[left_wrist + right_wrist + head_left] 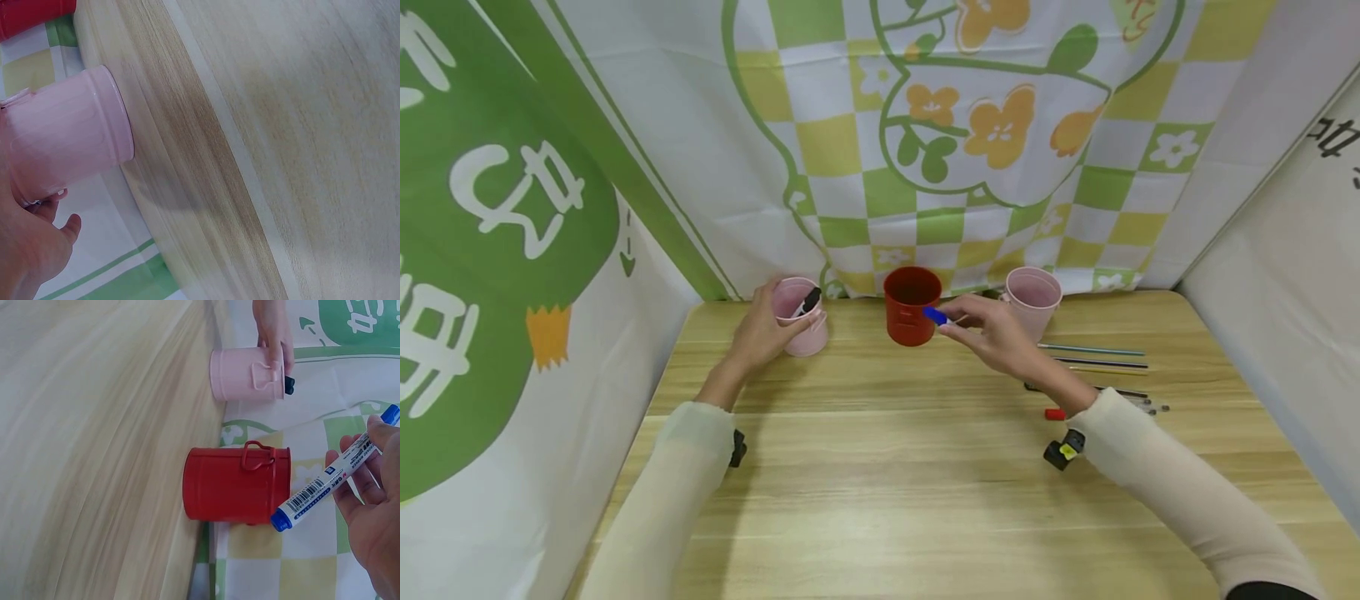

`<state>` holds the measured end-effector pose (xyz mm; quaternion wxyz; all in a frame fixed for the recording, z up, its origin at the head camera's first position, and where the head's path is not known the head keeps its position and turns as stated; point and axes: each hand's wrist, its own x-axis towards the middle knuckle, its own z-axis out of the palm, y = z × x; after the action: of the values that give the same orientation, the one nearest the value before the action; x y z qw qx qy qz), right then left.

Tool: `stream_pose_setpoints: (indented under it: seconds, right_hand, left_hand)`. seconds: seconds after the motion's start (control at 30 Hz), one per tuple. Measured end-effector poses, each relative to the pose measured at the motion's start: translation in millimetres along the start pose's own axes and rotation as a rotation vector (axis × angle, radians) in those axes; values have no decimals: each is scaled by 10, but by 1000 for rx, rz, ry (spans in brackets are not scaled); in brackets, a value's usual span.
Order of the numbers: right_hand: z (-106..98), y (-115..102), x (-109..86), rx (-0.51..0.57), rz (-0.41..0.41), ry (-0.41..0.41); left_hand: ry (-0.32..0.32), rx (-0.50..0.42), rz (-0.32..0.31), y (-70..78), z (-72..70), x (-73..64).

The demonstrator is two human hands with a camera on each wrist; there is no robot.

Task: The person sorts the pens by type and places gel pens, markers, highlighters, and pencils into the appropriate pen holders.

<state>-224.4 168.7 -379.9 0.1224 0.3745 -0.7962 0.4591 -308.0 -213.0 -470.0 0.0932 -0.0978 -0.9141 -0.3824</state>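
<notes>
At the left, a pink bucket (806,340) stands upright on the table, with a black-capped marker (809,302) leaning inside. My left hand (760,333) grips this bucket by its rim, thumb at the front. Between the thumb and fingers of my right hand (996,333) is a blue-capped marker (331,474) with a white printed barrel, held in the air. One blue end of it is close to the mouth of the red bucket (234,484), which stands in the middle. Whether it touches the rim, I cannot tell.
A second pink bucket (1033,292) stands behind my right hand. Several thin brushes (1101,362) lie at the right of the wooden table (865,500). Near my right wrist is a red cap-like end (1055,414), partly covered. Printed cloth (925,225) hangs along the back edge.
</notes>
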Motion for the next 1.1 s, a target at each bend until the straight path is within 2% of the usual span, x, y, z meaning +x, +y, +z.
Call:
stream_pose_setpoints:
  seconds: [0.17,0.43,0.7,0.8,0.97,1.1]
  right_hand:
    - [60,-2,55,39,13,10]
    - [141,-22,146,104,134,28]
    - [209,-28,252,158,195,33]
    - [258,-22,301,175,184,44]
    - [343,-11,392,263,133,70]
    - [403,5,448,309,140,81]
  left_hand:
    - [-3,6,-7,13,-3,-7]
    - [-9,5,-5,10,-2,-14]
    - [-13,12,-2,-14,-4,11]
    - [-12,9,-13,-16,-1,12]
    - [-10,15,-17,-5,1,12]
    - [-10,22,-26,8,-2,-4]
